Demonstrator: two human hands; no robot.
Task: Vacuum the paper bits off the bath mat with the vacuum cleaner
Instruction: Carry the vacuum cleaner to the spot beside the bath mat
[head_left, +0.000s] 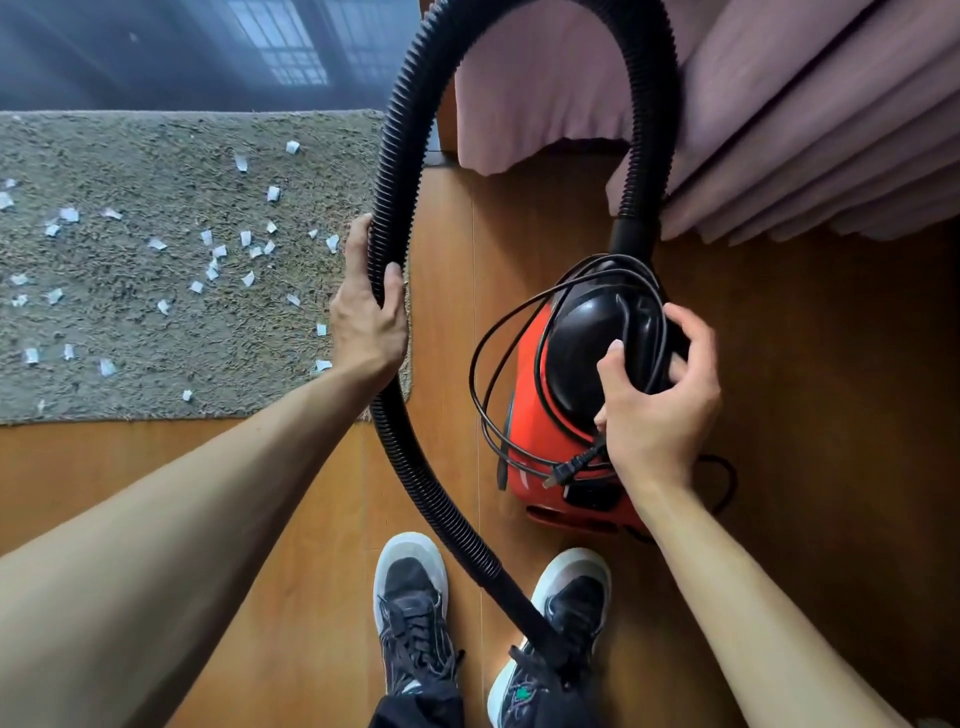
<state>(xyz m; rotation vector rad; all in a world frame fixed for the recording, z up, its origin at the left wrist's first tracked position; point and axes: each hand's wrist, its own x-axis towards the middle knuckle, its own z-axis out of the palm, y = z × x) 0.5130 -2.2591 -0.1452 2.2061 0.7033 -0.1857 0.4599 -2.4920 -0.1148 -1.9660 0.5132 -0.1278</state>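
The left hand (366, 317) curls around the black ribbed vacuum hose (387, 171), thumb on the near side and fingers wrapped over the far side, so the hose runs straight through the closed grip. From there the hose arches up toward 12 o'clock, comes down into the top of the red and black canister vacuum cleaner (571, 395) at 3 o'clock, and its other end trails down toward 6 o'clock between two black lace-up shoes (415, 613).

The right hand (657, 400) sits on the canister's black dome with fingers spread and loosely bent among the coiled black power cord (498, 353); it seems to be catching a strand of cord, though blur at the fingertips makes this uncertain. The cord's plug (563, 474) dangles just beside the wrist.

At 9 o'clock lies the shaggy grey-beige bath mat (156, 338), just beside the left hand, scattered with small white paper bits (218, 260). Everything rests on a wooden floor (831, 415); pink pleated fabric (805, 130) hangs at 1 o'clock.
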